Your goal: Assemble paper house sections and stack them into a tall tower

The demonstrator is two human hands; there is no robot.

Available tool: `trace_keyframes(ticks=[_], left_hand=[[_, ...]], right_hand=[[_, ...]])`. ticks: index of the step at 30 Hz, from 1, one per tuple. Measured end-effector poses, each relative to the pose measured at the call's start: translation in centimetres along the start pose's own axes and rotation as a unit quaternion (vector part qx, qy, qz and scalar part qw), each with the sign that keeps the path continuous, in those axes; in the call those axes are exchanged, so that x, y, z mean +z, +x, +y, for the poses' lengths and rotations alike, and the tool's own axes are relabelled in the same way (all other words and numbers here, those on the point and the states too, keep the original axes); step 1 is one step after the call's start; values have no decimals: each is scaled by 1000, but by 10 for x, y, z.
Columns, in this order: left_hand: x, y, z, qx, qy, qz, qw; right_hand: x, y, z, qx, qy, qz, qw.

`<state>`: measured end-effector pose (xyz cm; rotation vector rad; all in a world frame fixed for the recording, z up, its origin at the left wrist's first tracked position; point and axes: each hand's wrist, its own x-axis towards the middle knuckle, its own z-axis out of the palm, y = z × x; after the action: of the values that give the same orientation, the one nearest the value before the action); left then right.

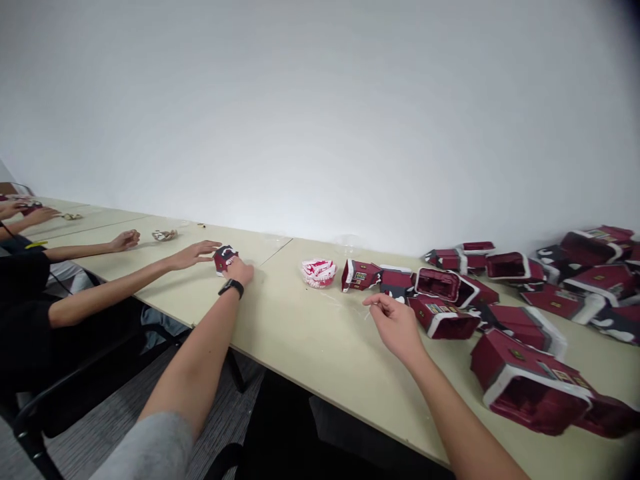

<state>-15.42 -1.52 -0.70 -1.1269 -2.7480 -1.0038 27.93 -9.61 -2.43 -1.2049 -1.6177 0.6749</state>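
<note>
My left hand (239, 273), with a black band at the wrist, is closed on a small dark red model house (220, 263) with a black and white top. A co-worker's hand (195, 254) reaches in from the left, close to the same piece or touching it; contact is unclear. My right hand (397, 327) hovers over the table with thumb and forefinger pinched together. Something thin and pale seems to show at those fingertips, too small to name. Just beyond that hand lies a dark red model house part (360, 275) on its side.
Many dark red hollow house parts (530, 387) with white rims are heaped along the right. A clear bowl (319, 275) holds red and white pieces. Another small bowl (165, 235) stands near the co-worker's other hand (125, 241). The table (300, 347) meets a white wall (320, 120).
</note>
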Motion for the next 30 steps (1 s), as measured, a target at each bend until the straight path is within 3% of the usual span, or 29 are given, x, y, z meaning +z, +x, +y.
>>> trace_keyframes(ticks=[5, 11, 14, 18, 22, 25, 30], left_hand=[[-11, 12, -12, 46, 31, -31, 998], [5, -5, 8, 101, 21, -47, 994], [9, -21, 35, 130, 1, -41, 991], [14, -67, 94, 237, -49, -24, 970], [23, -131, 156, 402, -103, -75, 907], [34, -164, 186, 505, -90, -133, 848], [58, -179, 201, 470, -23, -181, 864]], right_hand=[[3, 1, 2, -9, 15, -7, 1000], [5, 2, 6, -14, 11, -8, 1000], [6, 2, 8, -24, 9, -4, 1000], [5, 3, 8, -23, 11, 5, 1000], [4, 3, 9, -15, 12, 5, 1000], [4, 4, 10, -18, 19, 9, 1000], [6, 5, 11, -17, 17, 9, 1000]])
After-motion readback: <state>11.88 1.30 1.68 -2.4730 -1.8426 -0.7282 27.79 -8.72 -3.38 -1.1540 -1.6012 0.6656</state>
